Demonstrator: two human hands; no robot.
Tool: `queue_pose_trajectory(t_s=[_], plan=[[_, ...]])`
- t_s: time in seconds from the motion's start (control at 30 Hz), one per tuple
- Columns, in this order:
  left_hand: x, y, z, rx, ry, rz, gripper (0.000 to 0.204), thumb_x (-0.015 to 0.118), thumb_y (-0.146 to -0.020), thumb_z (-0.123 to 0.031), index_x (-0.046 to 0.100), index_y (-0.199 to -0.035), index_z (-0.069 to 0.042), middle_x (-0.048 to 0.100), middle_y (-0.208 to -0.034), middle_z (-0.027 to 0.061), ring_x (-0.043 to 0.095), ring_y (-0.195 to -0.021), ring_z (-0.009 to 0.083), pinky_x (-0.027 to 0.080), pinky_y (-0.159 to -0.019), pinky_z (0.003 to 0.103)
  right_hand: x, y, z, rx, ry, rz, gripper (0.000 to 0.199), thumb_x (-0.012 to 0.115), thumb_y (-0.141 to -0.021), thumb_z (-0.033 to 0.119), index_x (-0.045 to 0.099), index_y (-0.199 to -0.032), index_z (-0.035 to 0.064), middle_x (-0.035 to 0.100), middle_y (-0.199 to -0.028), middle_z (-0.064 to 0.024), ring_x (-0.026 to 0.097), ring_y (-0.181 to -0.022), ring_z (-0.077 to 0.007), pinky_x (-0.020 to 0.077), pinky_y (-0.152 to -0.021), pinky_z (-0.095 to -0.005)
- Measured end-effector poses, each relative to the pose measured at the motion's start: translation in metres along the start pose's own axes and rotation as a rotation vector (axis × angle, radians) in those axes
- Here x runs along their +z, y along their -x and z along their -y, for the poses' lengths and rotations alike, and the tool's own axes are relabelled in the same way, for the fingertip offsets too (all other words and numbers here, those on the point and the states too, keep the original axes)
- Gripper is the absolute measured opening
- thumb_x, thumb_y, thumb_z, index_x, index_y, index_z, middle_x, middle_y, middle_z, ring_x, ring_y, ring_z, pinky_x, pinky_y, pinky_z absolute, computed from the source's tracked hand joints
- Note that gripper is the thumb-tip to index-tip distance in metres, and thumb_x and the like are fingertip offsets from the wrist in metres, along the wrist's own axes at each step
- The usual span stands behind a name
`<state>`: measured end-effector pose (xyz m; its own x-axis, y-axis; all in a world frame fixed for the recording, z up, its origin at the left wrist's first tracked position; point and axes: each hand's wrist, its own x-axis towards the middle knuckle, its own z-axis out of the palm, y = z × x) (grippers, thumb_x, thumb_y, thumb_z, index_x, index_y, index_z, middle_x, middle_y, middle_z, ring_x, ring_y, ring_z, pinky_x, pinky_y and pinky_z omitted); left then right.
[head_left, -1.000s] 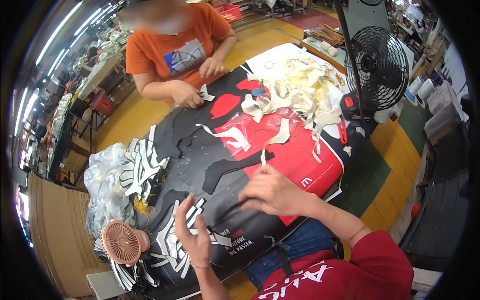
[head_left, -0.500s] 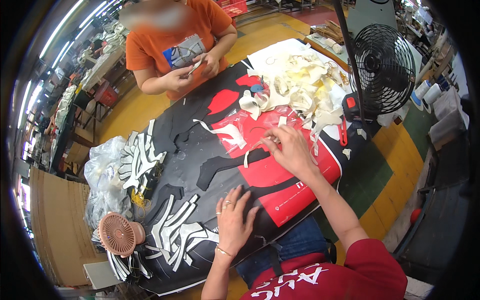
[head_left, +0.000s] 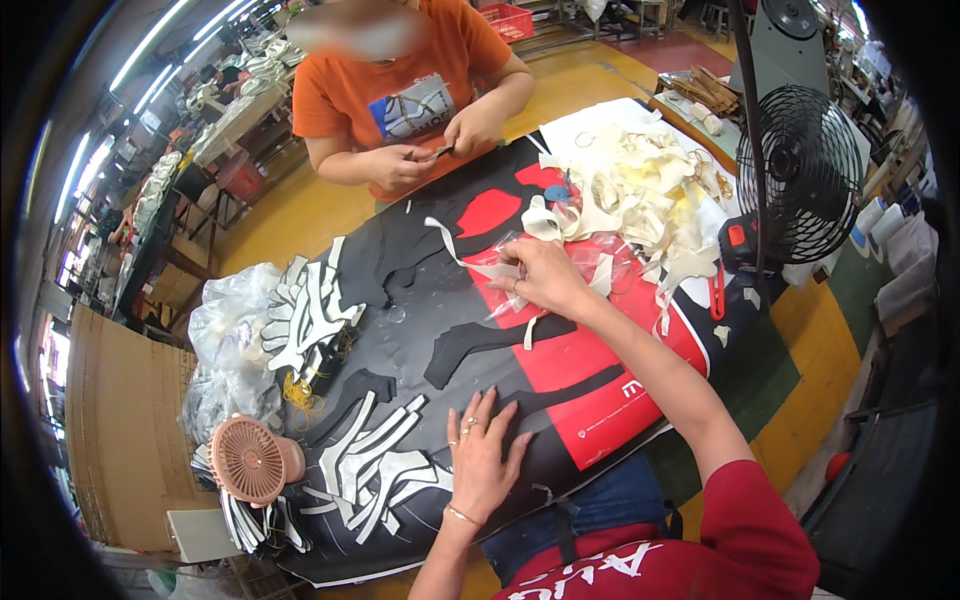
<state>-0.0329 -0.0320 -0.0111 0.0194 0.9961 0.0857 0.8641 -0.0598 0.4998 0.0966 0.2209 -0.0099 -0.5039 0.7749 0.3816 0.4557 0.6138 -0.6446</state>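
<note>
Clear plastic film (head_left: 560,262), crinkled and see-through, is pinched in the grip of the right hand (head_left: 540,280), fingers closed on it together with a pale strip (head_left: 470,255) that trails off to the left; both lie toward the far middle of the desk (head_left: 420,330), over the red patch of its black, red and white printed cover. The left hand (head_left: 480,460) holds nothing: it is spread flat, palm down, on the black cover at the near edge, beside a fan of white cut shapes (head_left: 375,475). By the look of it this is a peeling or sorting step, the strip being drawn away from the film, and the next move would call for a steady pull with the flat hand holding the cover down. To the far right, a heap of cream offcuts (head_left: 650,190) lies just beside the working hand and could tangle with the loose strip. A black cage fan (head_left: 815,175) stands at the right edge, and a small pink hand fan (head_left: 250,462) rests at the near left, next to clear bags of white pieces (head_left: 240,330). Across the desk, a person in an orange shirt (head_left: 400,90) works on something small with both hands.
</note>
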Motion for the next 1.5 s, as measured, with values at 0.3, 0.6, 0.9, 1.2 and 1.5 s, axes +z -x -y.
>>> queue_pose_trajectory(t_s=[0.3,0.6,0.9,1.2,1.5], plan=[[0.011,-0.007,-0.010,0.010,0.046,-0.006,0.044,0.072,-0.089,-0.026,0.063,-0.130,-0.010,0.047,-0.149,0.0177,0.039,-0.143,0.0353,0.018,-0.120,0.055,-0.019,0.008,-0.023,0.124,-0.165,-0.005,0.028,0.077,-0.088,0.031,0.074,-0.098,0.0046,0.068,-0.083,-0.0071,0.061,-0.079,-0.0188,0.0463,-0.076,-0.0367],[0.025,-0.002,-0.009,0.011,0.035,-0.068,0.044,0.070,-0.090,-0.023,0.061,-0.132,-0.011,0.045,-0.151,0.0164,0.038,-0.144,0.0345,0.019,-0.120,0.054,-0.037,-0.006,-0.050,0.047,0.509,-0.271,0.032,0.077,-0.083,0.025,0.071,-0.111,0.0100,0.066,-0.106,-0.0086,0.060,-0.103,-0.0286,0.0438,-0.092,-0.0422],[0.025,-0.003,-0.010,0.011,0.029,-0.080,0.043,0.070,-0.090,-0.022,0.062,-0.131,-0.010,0.046,-0.151,0.0159,0.040,-0.143,0.0347,0.021,-0.120,0.053,-0.071,-0.024,-0.063,0.459,-0.860,-0.200,0.021,0.060,-0.100,0.011,0.068,-0.110,-0.0060,0.073,-0.095,-0.0088,0.068,-0.082,-0.0112,0.0553,-0.073,-0.0267],[0.027,-0.002,-0.007,0.013,0.003,-0.054,0.045,0.069,-0.090,-0.021,0.059,-0.132,-0.008,0.046,-0.150,0.0177,0.039,-0.143,0.0364,0.021,-0.120,0.056,-0.113,0.058,-0.047,0.205,0.181,-0.293,0.040,0.068,-0.090,0.012,0.063,-0.127,0.0002,0.067,-0.118,-0.0181,0.065,-0.108,-0.0320,0.0495,-0.095,-0.0387],[0.014,-0.030,-0.043,0.228,0.179,-0.058,0.035,0.073,-0.085,-0.009,0.067,-0.119,-0.007,0.058,-0.136,0.0164,0.054,-0.128,0.0358,0.034,-0.113,0.052,-0.133,0.169,-0.065,0.532,0.461,-0.551,0.039,0.071,-0.091,0.018,0.063,-0.123,-0.0034,0.064,-0.107,-0.0178,0.064,-0.092,-0.0335,0.0506,-0.083,-0.0405]])
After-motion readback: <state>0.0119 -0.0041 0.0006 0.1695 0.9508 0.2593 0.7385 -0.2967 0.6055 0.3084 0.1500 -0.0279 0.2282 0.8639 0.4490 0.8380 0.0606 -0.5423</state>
